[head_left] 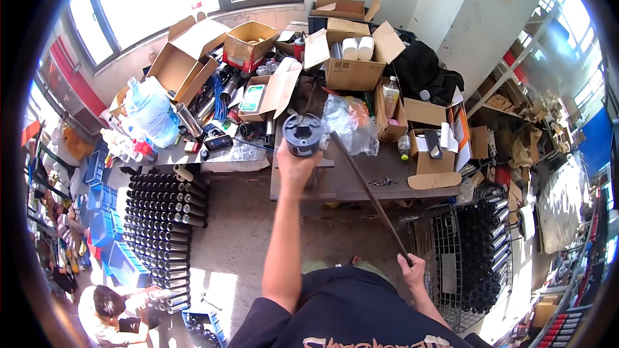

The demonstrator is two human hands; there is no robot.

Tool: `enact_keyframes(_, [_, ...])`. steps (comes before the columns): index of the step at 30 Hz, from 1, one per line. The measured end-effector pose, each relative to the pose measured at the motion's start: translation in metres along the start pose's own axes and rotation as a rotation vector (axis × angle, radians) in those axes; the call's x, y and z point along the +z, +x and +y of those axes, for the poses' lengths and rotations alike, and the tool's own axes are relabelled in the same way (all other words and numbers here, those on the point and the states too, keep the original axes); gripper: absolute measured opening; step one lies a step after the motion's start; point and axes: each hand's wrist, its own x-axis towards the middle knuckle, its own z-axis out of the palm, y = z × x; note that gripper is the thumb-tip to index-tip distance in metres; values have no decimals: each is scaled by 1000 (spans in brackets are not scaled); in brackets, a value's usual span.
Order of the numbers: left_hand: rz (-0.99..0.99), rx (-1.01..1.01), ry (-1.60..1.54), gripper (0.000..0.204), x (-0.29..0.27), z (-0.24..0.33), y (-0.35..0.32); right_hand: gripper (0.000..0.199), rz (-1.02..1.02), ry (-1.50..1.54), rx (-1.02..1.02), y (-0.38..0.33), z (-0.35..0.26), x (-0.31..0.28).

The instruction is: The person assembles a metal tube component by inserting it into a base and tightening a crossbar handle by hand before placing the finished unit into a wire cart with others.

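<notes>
Grasping dark round fitting (304,147) with my left hand (296,167), upper middle of frame; right hand (413,269), lower right of centre, clenched around long rod (371,194). Step, I judge: positioning both pieces; next move calls for steady grip, controlled rod tip near fitting. Fitting looks dull grey, ring-topped, irregular central opening. Cluttered table (390,166) beyond.

A near-black shirt (361,306) fills six o'clock, with pale tan print (377,342) at its lower edge and a short, loose left sleeve (263,323) towards seven. Pale green cloth (314,265) edges its twelve. Left hand (296,167) and right hand (414,271) are bare.
</notes>
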Motion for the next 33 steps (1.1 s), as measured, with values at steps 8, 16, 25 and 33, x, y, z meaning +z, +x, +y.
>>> enact_keyframes(8, [-503, -177, 13, 54, -46, 20, 32, 26, 68, -224, -278, 82, -39, -56])
enact_keyframes(16, [-228, 52, -173, 67, -31, 6, 21, 48, -710, -356, -1219, 17, -265, 33])
enact_keyframes(25, [108, 61, 216, 56, 17, -7, -10, 39, -358, -400, -2202, 194, -504, 265])
enact_keyframes(33, [314, 36, 203, 55, -25, -26, -2, 38, -466, -553, -527, 409, -209, 62])
